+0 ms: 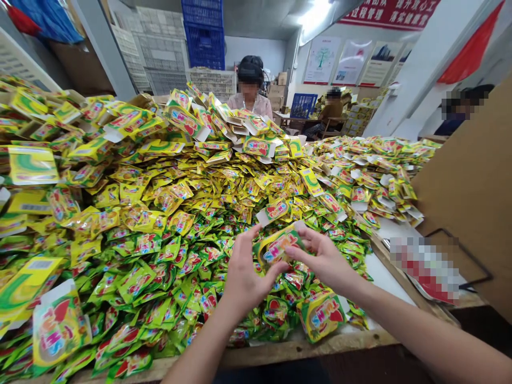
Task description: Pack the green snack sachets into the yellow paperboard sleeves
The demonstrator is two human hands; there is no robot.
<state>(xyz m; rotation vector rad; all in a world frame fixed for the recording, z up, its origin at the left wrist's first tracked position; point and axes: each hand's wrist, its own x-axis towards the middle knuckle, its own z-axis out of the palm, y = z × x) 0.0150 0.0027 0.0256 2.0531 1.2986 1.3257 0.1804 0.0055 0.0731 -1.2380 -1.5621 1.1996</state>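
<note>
Table edge, nearest: a wooden rim along 5 to 7 o'clock.
Front boxes: one fruit-print box at 5 o'clock, another, white-flapped box at 8 o'clock; what they contain is hidden.
Held box: a yellow-green box at 5 o'clock, over the packets, a white flap showing at its right end; its filling cannot be told.
Grip: the left hand clamps its left side, thumb along the lower edge; the right hand pinches its right end.
Loose packets: green packets at 7 to 8 o'clock, yellow packets behind them, all unboxed.
Progress: seemingly mid-run; one box is in hand and a great many packets lie outside boxes.
Box heap: printed cartons from 9 to 12 o'clock, many with flaps open; how many are filled is unclear.
Crates, farthest: stacked blue crates at 11 o'clock, contents indistinct.
</note>
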